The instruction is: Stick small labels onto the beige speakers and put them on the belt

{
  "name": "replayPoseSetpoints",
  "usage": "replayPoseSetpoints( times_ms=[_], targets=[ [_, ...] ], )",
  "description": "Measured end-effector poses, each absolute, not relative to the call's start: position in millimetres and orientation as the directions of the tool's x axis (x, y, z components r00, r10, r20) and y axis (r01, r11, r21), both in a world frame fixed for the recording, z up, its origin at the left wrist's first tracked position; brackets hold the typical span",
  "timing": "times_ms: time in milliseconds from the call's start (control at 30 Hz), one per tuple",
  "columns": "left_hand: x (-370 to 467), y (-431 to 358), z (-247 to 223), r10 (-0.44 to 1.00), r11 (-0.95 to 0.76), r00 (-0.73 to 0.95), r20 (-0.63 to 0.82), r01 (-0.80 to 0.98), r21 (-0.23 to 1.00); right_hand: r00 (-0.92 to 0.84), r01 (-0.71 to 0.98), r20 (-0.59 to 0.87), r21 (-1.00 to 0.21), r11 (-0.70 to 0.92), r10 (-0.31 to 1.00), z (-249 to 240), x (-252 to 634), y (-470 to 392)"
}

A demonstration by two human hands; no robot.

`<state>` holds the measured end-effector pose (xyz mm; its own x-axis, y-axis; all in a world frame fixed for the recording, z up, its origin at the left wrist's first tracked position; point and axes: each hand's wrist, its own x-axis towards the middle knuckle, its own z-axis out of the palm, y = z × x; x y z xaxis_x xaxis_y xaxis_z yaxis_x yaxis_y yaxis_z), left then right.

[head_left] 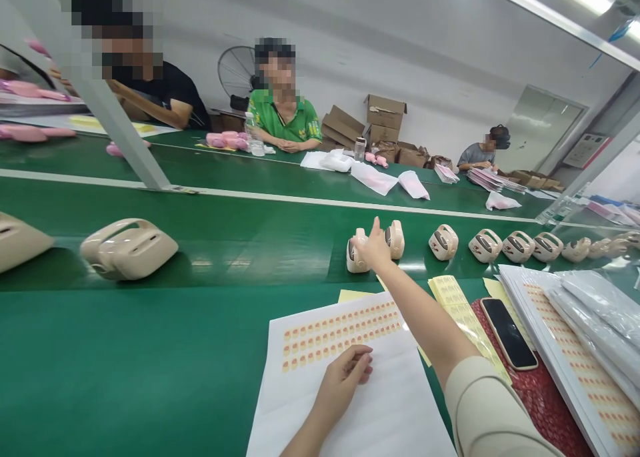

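My left hand (pixel 345 377) is over a white sticker sheet (pixel 400 383) with rows of small orange-and-yellow stickers. Its fingers are curled in toward the thumb, and anything between them is too small or hidden to make out. Stretched out to the belt, my right hand (pixel 374 247) has its fingers apart. It overlaps one beige handled appliance (pixel 356 260), apparently touching it. Just to its right stands a second beige appliance (pixel 397 240), partly behind the hand.
More beige appliances (pixel 443 242) line the green belt (pixel 260 243) to the right; a larger-looking one (pixel 129 250) sits left. Yellow sticker strips (pixel 457 310), a phone (pixel 509 333) and stacked sheets (pixel 560 350) lie right. Several people sit across the belt; a metal post (pixel 120 103) rises at left.
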<state>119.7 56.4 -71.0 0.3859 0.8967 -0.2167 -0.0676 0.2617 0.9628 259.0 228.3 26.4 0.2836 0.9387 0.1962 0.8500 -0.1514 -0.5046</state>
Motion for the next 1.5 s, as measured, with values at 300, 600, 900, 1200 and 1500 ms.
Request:
replayPoseSetpoints(
  times_ms=[300, 600, 900, 1200, 1500],
  targets=[
    [110, 73, -68, 0.873, 0.479, 0.376, -0.311, -0.537, 0.695, 0.221, 0.417, 0.142, -0.908, 0.038, 0.965, 27, 255, 167],
    [96, 58, -65, 0.919, 0.394, 0.379, -0.110, -0.893, 0.217, 0.022, 0.210, -0.203, -0.957, -0.203, 0.979, -19, 250, 55],
    [93, 67, -50, 0.917, 0.326, 0.170, -0.362, -0.844, 0.427, 0.397, 0.607, -0.035, -0.739, -0.291, 0.917, -58, 331, 40],
    [97, 67, -44, 0.911, 0.338, 0.153, -0.384, -0.810, 0.479, 0.578, 0.485, -0.015, -0.798, -0.358, 0.816, -53, 341, 64],
    [101, 63, -30, 0.919, 0.340, 0.112, -0.377, -0.709, 0.618, 0.582, 0.316, -0.088, -0.891, -0.325, 0.809, -54, 344, 62]
  ],
)
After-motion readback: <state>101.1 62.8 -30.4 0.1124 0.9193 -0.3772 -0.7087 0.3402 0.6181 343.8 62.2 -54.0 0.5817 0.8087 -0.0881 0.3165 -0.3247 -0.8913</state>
